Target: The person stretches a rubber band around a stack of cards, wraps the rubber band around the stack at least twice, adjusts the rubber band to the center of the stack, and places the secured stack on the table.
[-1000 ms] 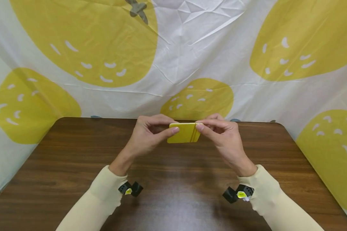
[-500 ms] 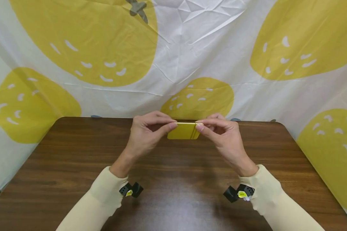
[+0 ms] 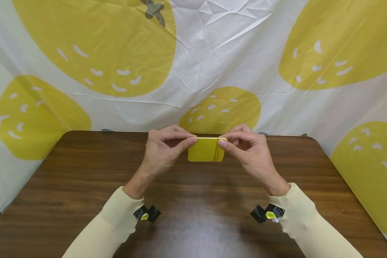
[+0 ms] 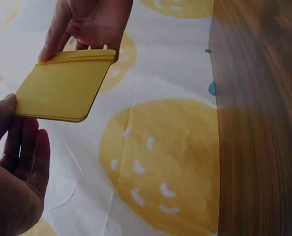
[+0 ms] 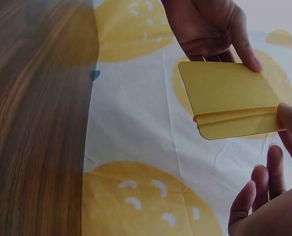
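Observation:
A small yellow notebook (image 3: 202,150) with rounded corners hangs closed between both hands, above the far part of the table. A yellow elastic band (image 3: 216,152) runs across its cover close to the right side. My left hand (image 3: 161,152) pinches its upper left corner between thumb and fingers. At the upper right corner, my right hand (image 3: 253,154) pinches it beside the band. The left wrist view shows the flat cover (image 4: 62,91) and the left thumb at one corner. In the right wrist view, the right thumb presses on the notebook (image 5: 229,93) near the band.
The dark brown wooden table (image 3: 193,215) spreads beneath both forearms. Right behind its far edge hangs a white cloth (image 3: 129,114) printed with large yellow fruit shapes, continuing along both sides. Small black cameras (image 3: 148,213) sit at the cuffs of the cream sleeves.
The notebook's lower edge swung up slightly, then back down, so more of its cover faces me now. My left thumb slid a little left toward the corner. Both hands keep their pinch.

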{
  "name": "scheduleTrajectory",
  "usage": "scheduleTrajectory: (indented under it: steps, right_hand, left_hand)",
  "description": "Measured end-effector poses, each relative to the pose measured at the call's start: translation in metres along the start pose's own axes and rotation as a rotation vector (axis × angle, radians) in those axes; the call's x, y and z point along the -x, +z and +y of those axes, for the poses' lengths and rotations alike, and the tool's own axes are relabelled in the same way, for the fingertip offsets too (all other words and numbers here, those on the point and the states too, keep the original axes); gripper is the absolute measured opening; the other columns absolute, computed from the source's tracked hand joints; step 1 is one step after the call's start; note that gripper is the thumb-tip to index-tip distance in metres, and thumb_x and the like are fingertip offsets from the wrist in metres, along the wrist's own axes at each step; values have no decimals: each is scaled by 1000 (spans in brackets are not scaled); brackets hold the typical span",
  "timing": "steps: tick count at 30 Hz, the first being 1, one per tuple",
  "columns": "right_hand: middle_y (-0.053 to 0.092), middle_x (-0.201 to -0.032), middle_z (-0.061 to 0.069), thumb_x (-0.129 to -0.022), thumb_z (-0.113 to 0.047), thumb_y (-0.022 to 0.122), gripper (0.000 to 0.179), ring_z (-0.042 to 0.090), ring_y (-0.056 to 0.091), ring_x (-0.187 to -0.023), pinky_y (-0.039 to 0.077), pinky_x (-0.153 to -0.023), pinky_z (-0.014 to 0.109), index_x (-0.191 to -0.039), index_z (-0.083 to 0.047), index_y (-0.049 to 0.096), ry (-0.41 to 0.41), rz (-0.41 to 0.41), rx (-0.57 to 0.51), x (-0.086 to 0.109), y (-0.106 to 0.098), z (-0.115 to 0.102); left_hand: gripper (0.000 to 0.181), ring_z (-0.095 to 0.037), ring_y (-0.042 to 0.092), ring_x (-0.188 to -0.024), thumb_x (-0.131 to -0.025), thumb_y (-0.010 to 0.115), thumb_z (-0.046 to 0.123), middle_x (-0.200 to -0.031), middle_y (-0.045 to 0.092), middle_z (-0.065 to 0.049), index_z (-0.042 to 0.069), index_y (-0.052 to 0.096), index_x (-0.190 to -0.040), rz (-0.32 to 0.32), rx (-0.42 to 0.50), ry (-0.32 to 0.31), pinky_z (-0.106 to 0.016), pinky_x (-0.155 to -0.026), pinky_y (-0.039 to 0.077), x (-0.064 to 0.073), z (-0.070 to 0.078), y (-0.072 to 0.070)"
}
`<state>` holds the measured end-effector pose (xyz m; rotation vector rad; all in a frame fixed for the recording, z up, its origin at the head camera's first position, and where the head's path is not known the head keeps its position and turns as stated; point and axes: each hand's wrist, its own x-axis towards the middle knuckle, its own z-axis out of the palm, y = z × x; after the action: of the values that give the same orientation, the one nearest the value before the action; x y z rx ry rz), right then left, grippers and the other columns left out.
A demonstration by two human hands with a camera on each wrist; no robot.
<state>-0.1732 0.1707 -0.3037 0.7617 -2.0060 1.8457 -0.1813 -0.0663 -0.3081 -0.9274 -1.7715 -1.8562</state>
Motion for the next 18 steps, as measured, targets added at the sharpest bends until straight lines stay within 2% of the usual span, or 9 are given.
scheduleTrajectory:
  steps: [10,18]
  right_hand:
    - [61,-89,8,-87,7,75,8,17,51,-79,43,-64,21,-95,5,77,37,-12,72,-2,1,0]
    - [57,-88,9,-86,10,74,11,18,50,-82,44,-66,21,-95,5,78,11,-55,41,-3,1,0]
  left_hand:
    - [9,-16,67,-76,-80,77,-16,-81,72,-19,-11,77,-88,8,-11,-7,-23,-69,55,0,-2,0]
    - [9,-17,67,-75,-80,79,-13,-80,73,-13,-6,78,-86,6,-65,9,-25,-69,54,0,-3,3]
